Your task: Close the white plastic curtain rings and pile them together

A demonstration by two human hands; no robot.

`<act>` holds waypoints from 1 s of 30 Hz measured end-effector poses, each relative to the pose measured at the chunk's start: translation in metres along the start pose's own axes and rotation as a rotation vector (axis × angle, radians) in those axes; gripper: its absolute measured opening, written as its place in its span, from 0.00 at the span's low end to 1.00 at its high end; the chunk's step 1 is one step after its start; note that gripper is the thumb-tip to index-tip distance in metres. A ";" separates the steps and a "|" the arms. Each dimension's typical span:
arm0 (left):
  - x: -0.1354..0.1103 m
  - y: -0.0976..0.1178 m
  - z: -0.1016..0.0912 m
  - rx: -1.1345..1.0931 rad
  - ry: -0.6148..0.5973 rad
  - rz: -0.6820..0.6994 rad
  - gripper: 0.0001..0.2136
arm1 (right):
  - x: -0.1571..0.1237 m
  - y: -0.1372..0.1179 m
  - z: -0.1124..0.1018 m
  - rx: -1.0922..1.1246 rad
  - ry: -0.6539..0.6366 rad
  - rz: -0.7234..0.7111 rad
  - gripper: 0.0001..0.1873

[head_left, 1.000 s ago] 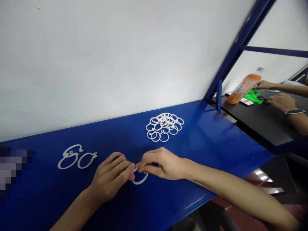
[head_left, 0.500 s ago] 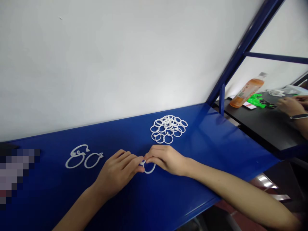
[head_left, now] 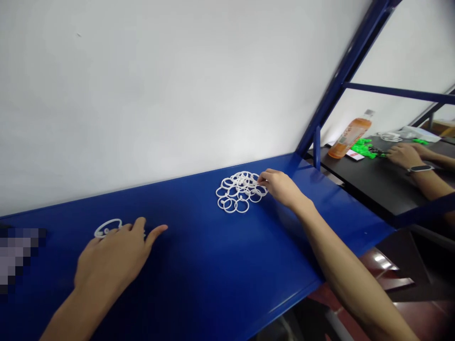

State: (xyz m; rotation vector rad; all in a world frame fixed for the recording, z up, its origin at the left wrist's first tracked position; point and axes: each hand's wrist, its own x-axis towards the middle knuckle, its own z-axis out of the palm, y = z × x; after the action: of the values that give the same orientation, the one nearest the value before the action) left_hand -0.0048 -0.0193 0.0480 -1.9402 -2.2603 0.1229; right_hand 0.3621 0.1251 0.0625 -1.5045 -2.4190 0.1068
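My left hand (head_left: pixel 115 255) is over the left group of white rings, thumb stretched out to the right and the other fingers pointing forward. One white ring (head_left: pixel 109 226) shows past its fingers; the hand covers the others. At the right edge of a pile of thin white rings (head_left: pixel 241 192), my right hand (head_left: pixel 280 187) has thumb and fingertips pinched together on a ring. The rings in the pile overlap, and several carry a small knob. Fingertips partly hide the pinched ring.
Everything lies on a blue table (head_left: pixel 199 255) against a white wall (head_left: pixel 159 94). A blue metal frame (head_left: pixel 330 94) rises at the right. Beyond it, a black table (head_left: pixel 359 184) holds an orange drink bottle (head_left: pixel 351 137), green pieces (head_left: pixel 362 148) and another person's hands (head_left: pixel 405 154).
My hands have parted from the middle, where they held a white ring together. The left hand moved left over the small group; the right moved up to the pile. The camera view shifted slightly.
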 end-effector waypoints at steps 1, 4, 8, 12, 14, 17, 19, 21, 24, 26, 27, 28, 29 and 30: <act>0.001 0.003 0.004 -0.024 0.002 0.027 0.27 | 0.001 0.002 0.001 -0.004 -0.013 0.017 0.09; 0.003 0.012 0.017 -0.122 0.041 0.159 0.25 | 0.003 0.005 0.006 -0.035 -0.041 0.038 0.10; 0.001 0.020 0.028 -0.227 0.079 0.365 0.22 | 0.003 0.006 0.010 -0.062 -0.041 0.058 0.12; 0.001 0.017 0.037 -0.270 0.118 0.429 0.22 | 0.001 0.004 0.008 -0.126 0.008 0.065 0.13; 0.002 0.015 0.041 -0.280 0.157 0.435 0.22 | 0.001 0.002 0.007 -0.162 0.049 0.065 0.13; 0.005 0.013 0.044 -0.283 0.227 0.460 0.20 | -0.001 -0.005 0.006 -0.174 0.133 0.053 0.13; 0.005 0.013 0.042 -0.286 0.275 0.485 0.20 | -0.002 -0.012 0.006 -0.161 0.201 0.019 0.13; 0.006 0.015 0.038 -0.307 0.326 0.512 0.19 | -0.005 -0.023 0.006 -0.127 0.263 -0.068 0.13; 0.004 0.021 0.029 -0.365 0.408 0.559 0.15 | -0.013 -0.044 0.011 -0.020 0.288 -0.294 0.15; 0.002 0.026 0.022 -0.406 0.471 0.589 0.12 | -0.020 -0.060 0.016 0.068 0.242 -0.450 0.16; 0.001 0.028 0.019 -0.425 0.497 0.605 0.10 | -0.024 -0.068 0.020 0.107 0.207 -0.519 0.16; 0.000 0.030 0.017 -0.447 0.519 0.622 0.08 | -0.028 -0.075 0.023 0.145 0.165 -0.569 0.16; -0.001 0.032 0.016 -0.472 0.531 0.640 0.07 | -0.032 -0.082 0.026 0.179 0.122 -0.611 0.17; -0.002 0.034 0.015 -0.498 0.537 0.655 0.06 | -0.035 -0.088 0.028 0.214 0.078 -0.641 0.18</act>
State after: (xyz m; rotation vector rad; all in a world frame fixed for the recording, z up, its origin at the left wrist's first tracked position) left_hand 0.0263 -0.0149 0.0272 -2.4851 -1.3368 -0.8479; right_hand 0.2926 0.0571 0.0471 -0.5888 -2.5962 0.1576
